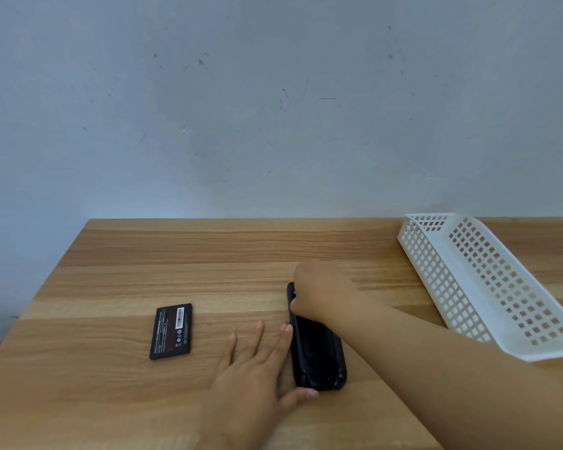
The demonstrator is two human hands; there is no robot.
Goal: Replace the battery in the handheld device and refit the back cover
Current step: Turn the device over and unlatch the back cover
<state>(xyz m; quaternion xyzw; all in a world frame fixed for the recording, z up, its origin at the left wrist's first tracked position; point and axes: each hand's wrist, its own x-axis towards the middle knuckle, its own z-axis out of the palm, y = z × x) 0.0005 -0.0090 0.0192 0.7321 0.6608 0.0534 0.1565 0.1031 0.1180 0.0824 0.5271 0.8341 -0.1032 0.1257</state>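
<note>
**Both hands on the black device, a battery lying apart**

Squarely near the front of the wooden table [143, 254] lies the handheld device [317, 352], a long black body with rounded corners and a matte, moulded back facing up. The left hand [257, 362] rests flat and spread, its fingers [260, 332] straight on the wood, its thumb pressed against the device's near end and its edge along the device's left side. The right hand [319, 290] reaches across from the right and curls over the far end of the device, fingers bent down onto it; whether it grips or only presses cannot be told. To the left, well apart from both hands, a flat rectangular battery [171, 331] lies alone, black with a white barcode label and small print. The tabletop is pale brown with long streaked grain. Behind it rises a plain grey-white wall [273, 108] marked with scuffs. At the right, a white plastic basket [468, 280] with square lattice holes sits angled, partly behind the right forearm
</note>
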